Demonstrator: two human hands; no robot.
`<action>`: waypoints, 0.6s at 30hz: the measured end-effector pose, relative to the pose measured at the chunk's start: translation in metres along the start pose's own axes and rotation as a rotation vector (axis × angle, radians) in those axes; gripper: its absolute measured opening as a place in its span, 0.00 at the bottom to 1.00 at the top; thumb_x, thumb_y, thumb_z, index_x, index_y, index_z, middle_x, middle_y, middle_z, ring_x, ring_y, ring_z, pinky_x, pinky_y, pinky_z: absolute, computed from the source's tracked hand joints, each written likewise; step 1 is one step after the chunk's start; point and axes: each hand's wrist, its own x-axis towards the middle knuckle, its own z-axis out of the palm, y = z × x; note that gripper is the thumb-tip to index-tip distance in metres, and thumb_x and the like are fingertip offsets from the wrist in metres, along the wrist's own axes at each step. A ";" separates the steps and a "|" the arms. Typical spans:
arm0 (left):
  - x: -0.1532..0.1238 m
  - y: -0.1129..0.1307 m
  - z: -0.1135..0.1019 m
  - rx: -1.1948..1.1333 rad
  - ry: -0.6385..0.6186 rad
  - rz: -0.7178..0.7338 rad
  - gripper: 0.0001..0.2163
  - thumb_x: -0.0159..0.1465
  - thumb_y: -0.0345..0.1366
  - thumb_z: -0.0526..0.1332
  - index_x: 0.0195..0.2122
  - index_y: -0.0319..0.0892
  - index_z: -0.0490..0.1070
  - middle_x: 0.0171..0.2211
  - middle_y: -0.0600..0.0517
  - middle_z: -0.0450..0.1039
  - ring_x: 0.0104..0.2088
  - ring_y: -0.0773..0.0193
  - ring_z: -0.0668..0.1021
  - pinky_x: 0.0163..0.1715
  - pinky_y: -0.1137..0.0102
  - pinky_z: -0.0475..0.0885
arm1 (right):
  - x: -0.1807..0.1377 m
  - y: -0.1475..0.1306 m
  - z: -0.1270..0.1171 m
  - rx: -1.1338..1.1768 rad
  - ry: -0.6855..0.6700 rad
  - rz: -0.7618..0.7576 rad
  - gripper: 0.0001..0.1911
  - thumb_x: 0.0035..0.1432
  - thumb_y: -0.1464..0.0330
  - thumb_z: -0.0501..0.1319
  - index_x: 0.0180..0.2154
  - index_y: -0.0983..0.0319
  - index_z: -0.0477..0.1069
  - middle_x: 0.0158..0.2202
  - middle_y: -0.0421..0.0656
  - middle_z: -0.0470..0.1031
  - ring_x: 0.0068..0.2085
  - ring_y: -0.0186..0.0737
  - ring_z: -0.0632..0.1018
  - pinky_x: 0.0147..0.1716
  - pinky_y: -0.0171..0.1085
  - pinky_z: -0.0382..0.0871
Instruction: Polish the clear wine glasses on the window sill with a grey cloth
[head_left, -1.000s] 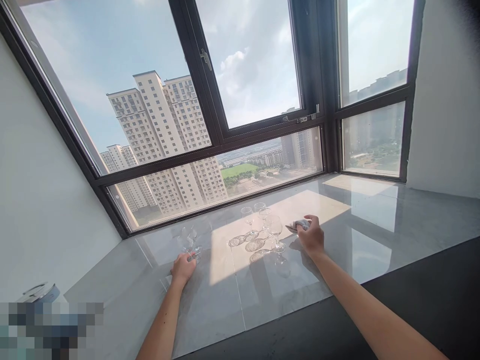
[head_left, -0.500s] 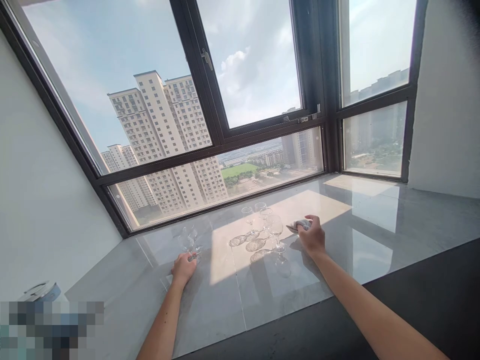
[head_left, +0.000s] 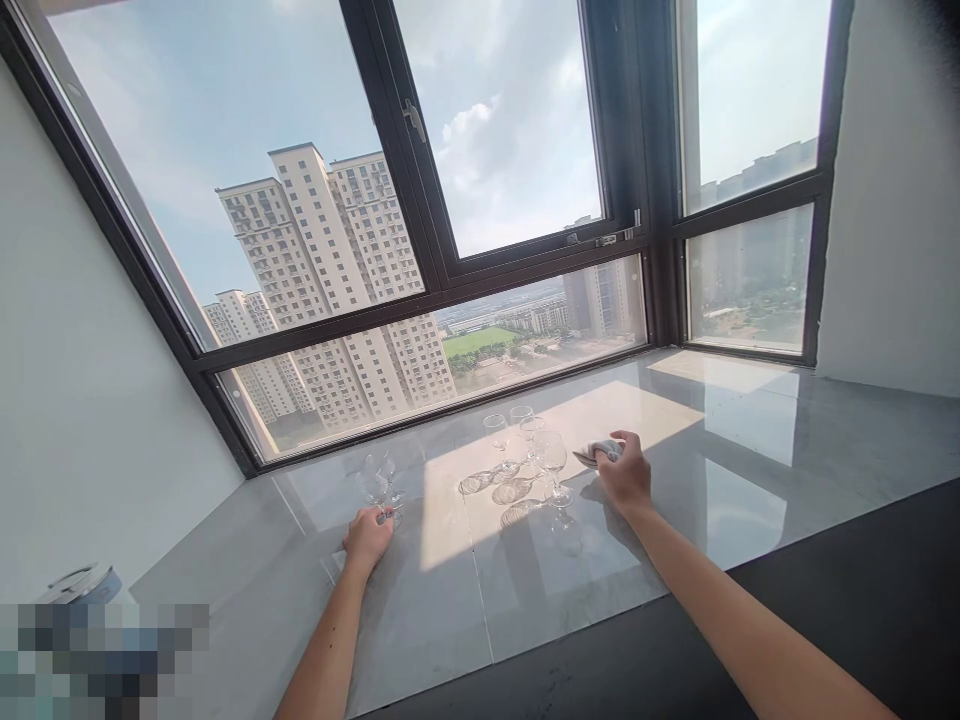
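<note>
On the grey tiled sill (head_left: 420,620), my left hand (head_left: 367,538) is at the left with its fingers closed at the foot of a clear stemmed wine glass (head_left: 384,490). A second glass seems to stand close beside it, though the clear outlines run together. My right hand (head_left: 628,475) grips a bunched white-and-grey cloth (head_left: 602,450) just above the sill. Between the hands, several upright wine glasses (head_left: 551,455) stand in a cluster, the nearest one a short way left of the cloth. Their shadows fall on the sunlit tile.
Dark-framed windows (head_left: 431,290) rise behind the sill, with a white wall (head_left: 892,220) at the right. A white-and-blue container (head_left: 86,583) shows at lower left, partly covered by a pixelated patch. The sill's front edge (head_left: 570,632) runs above a dark area.
</note>
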 end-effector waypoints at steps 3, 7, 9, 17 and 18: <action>0.000 -0.001 0.001 0.002 0.008 0.001 0.15 0.61 0.38 0.57 0.46 0.52 0.79 0.56 0.49 0.73 0.54 0.50 0.75 0.52 0.60 0.69 | 0.000 0.001 0.001 0.000 0.005 -0.011 0.23 0.51 0.61 0.57 0.49 0.60 0.65 0.38 0.47 0.75 0.36 0.47 0.76 0.35 0.40 0.66; 0.001 -0.002 0.002 0.003 0.017 0.006 0.14 0.61 0.38 0.57 0.45 0.52 0.79 0.56 0.49 0.73 0.54 0.50 0.75 0.51 0.60 0.69 | 0.000 0.002 0.002 -0.001 0.014 -0.014 0.23 0.51 0.61 0.57 0.49 0.59 0.65 0.39 0.47 0.75 0.36 0.47 0.76 0.35 0.41 0.66; 0.001 -0.002 0.002 0.002 0.016 0.008 0.14 0.61 0.38 0.57 0.45 0.52 0.79 0.56 0.48 0.73 0.54 0.50 0.75 0.52 0.60 0.69 | 0.000 0.002 0.002 -0.002 0.012 -0.011 0.23 0.51 0.61 0.57 0.49 0.59 0.65 0.39 0.47 0.74 0.36 0.47 0.76 0.35 0.41 0.66; 0.000 0.000 0.001 0.012 -0.010 -0.004 0.15 0.62 0.37 0.55 0.46 0.52 0.78 0.57 0.48 0.72 0.55 0.50 0.75 0.53 0.58 0.67 | 0.000 0.000 0.000 0.000 0.000 -0.005 0.23 0.51 0.61 0.57 0.49 0.59 0.64 0.37 0.46 0.74 0.36 0.47 0.75 0.35 0.41 0.66; 0.000 0.000 0.001 0.011 -0.011 -0.004 0.15 0.62 0.37 0.55 0.46 0.52 0.78 0.57 0.48 0.72 0.55 0.50 0.75 0.53 0.58 0.67 | 0.000 0.000 0.000 -0.001 0.001 -0.004 0.23 0.51 0.61 0.57 0.49 0.59 0.64 0.37 0.47 0.74 0.36 0.47 0.75 0.36 0.41 0.66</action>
